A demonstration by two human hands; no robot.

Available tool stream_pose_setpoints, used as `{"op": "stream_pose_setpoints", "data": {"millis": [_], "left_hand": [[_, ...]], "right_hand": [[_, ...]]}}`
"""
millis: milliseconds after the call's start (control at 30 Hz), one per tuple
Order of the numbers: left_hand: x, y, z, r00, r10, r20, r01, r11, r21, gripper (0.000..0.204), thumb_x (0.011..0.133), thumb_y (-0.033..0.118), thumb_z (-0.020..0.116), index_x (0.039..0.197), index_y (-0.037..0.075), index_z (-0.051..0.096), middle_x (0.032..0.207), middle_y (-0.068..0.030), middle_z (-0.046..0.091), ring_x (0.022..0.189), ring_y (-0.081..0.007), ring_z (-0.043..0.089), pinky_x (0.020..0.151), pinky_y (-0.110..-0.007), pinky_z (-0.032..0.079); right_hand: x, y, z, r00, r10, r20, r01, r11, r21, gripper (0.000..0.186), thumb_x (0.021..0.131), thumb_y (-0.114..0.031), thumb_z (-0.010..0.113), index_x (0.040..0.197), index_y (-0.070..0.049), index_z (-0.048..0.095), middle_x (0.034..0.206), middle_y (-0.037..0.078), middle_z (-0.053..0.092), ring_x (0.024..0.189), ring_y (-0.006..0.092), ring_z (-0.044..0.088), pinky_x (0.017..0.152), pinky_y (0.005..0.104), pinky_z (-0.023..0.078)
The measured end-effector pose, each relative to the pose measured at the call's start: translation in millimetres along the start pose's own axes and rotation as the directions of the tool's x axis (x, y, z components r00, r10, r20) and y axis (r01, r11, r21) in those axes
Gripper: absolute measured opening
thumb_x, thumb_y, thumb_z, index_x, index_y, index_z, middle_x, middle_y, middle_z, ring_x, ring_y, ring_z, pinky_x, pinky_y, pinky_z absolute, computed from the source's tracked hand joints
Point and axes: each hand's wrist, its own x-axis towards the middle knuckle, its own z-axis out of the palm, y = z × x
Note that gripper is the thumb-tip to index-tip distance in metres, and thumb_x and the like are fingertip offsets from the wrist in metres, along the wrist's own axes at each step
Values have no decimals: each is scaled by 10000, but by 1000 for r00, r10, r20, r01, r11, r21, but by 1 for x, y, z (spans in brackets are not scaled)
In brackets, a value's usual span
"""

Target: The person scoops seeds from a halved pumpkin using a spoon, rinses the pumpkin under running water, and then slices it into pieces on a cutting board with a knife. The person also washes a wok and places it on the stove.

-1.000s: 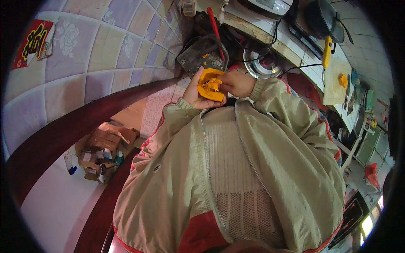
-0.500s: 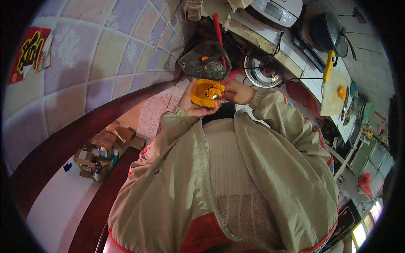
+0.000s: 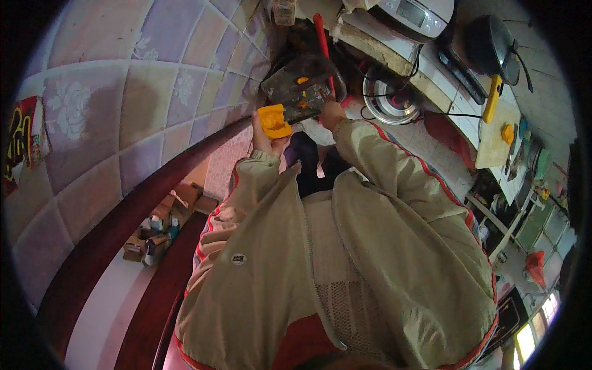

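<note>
My left hand point(image 3: 264, 137) is closed around a hollowed piece of orange pumpkin point(image 3: 274, 121), its scooped side facing up and its end towards the dark dustpan. Reaching forward over the dustpan point(image 3: 280, 91), my right hand point(image 3: 333, 113) is closed. A metal spoon showed in it half a second ago; now the spoon is hard to make out against the dustpan. Orange pumpkin scraps point(image 3: 302, 80) lie in the dustpan among grey dirt, just ahead of the hands.
A red stick point(image 3: 319, 38) stands by the dustpan. Right of it sits a round metal pot point(image 3: 390, 102) beside cables. The counter holds a white cooker point(image 3: 416, 18), a black pan point(image 3: 490, 49) with a yellow handle, and a cutting board point(image 3: 497, 137). A tiled wall point(image 3: 157, 92) rises on the left.
My right hand has left the pumpkin and moved forward over the dustpan. My left hand has shifted left with the pumpkin. The loose pulp is out of the hollow, and more orange scraps show in the dustpan.
</note>
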Motion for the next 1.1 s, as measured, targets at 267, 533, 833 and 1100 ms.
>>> {"op": "stream_pose_setpoints", "data": {"millis": [267,533,833,1100], "left_hand": [[-51,16,24,890,-120,439,185,977,-108,755,882,680,387,1338,80,440,1250,-198,531,1062,-356,544,886,-475,466],[-105,4,88,927,-153,342,160,987,6,721,894,691,341,1320,122,465,1289,-139,533,1205,-314,498,1017,-525,378],[-139,-17,109,885,-175,431,156,985,79,717,909,661,343,1321,87,466,1296,-140,534,1196,-301,511,1013,-474,394],[-139,-27,110,836,-260,484,194,964,184,686,911,654,341,1280,101,512,1253,-138,564,1146,-308,543,988,-486,413]], "right_hand": [[-95,-51,-138,937,-314,-156,350,835,424,211,853,-108,543,1027,11,539,785,254,634,764,462,611,643,489,505],[-145,-92,-206,874,-472,-118,475,880,-3,152,837,-144,527,953,-45,523,686,169,644,638,348,654,527,444,513],[-172,-81,-222,832,-534,-151,518,845,-136,172,833,-179,532,992,-114,545,658,115,648,576,284,666,472,403,513],[-191,-54,-239,772,-636,-3,615,748,-248,280,789,-153,570,1065,-145,525,719,86,639,597,296,647,483,409,486]]}}
